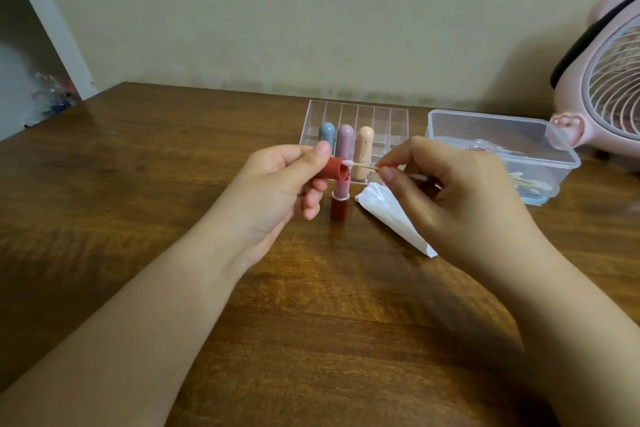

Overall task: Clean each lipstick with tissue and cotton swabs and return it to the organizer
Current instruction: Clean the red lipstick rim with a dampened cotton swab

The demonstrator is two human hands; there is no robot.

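My left hand [284, 184] grips a red lipstick cap [333, 173] sideways, its open end facing right. My right hand [446, 191] pinches a wooden cotton swab [363, 167] whose white tip sits at the cap's mouth. The uncapped red lipstick base [338, 203] stands upright on the table just below the cap. A folded white tissue [388, 211] lies partly under my right hand. Behind stands a clear organizer [381, 111] holding blue [327, 133], mauve [345, 139] and peach [365, 146] lipsticks.
A clear plastic box [498, 128] with several cotton swabs stands at the right. A pink desk fan [609, 87] stands at the far right edge. The wooden table [173, 166] meets the wall at the back; a white shelf [41, 10] is at the left.
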